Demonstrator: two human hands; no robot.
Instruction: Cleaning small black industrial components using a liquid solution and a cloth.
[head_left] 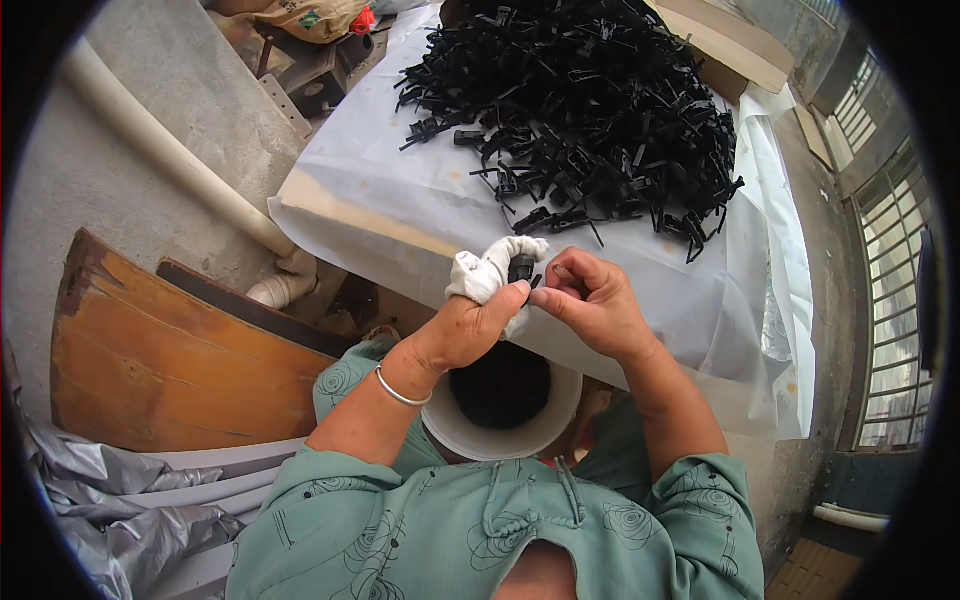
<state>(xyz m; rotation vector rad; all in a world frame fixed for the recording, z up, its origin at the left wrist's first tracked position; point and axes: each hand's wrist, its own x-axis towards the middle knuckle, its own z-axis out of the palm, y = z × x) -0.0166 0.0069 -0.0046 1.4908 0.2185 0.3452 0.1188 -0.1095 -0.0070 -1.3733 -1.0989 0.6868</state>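
My left hand (pixel 475 318), its fingers wrapped in white cloth, is closed on a small black plastic part (pixel 521 268). Close beside it, my right hand (pixel 592 300) pinches with thumb and forefinger at the part's lower end, where a thin black piece sticks out. Both hands are just over the table's near edge. Beyond them a large heap of similar black plastic parts (pixel 590 110) covers the far side of the table. Below my hands stands a white bucket (pixel 570 405) with a dark mass inside, too dark to make out.
White plastic sheeting (pixel 390 160) covers the table and hangs over its edges. An open cardboard box (pixel 735 45) is at the far right. To the left are a pale pipe (pixel 170 140), a curved brown wooden board (pixel 180 360) and crumpled silver sheeting (pixel 100 490). Barred windows (pixel 890 290) line the right.
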